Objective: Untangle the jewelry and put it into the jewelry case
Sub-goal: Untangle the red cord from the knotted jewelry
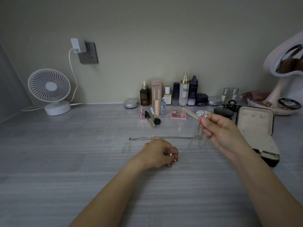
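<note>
The silver chain (164, 137) is lying partly stretched across the table (82, 145), running from nine o'clock toward three o'clock. Its right end is rising in loose, looping strands to the right hand (219, 133), which is pinching them between thumb and fingertips above the tabletop. At about six o'clock of the chain, the left hand (155, 153) is resting on the table with curled fingers, gripping a small reddish cord piece (175, 150). The jewelry case (252, 126) is standing open at three o'clock of the right hand, just beside it. No piece is showing on its pale lining, so I am judging the work to be in the untangling stage, with separating and stowing both left to do. The right forearm is covering part of the case's lower tray, so something could be lying there unseen. The dim light is making it hard to tell whether the hanging strands are one chain or several, where they are knotted, and whether the red and white spots at both sets of fingertips are charms or painted nails.
</note>
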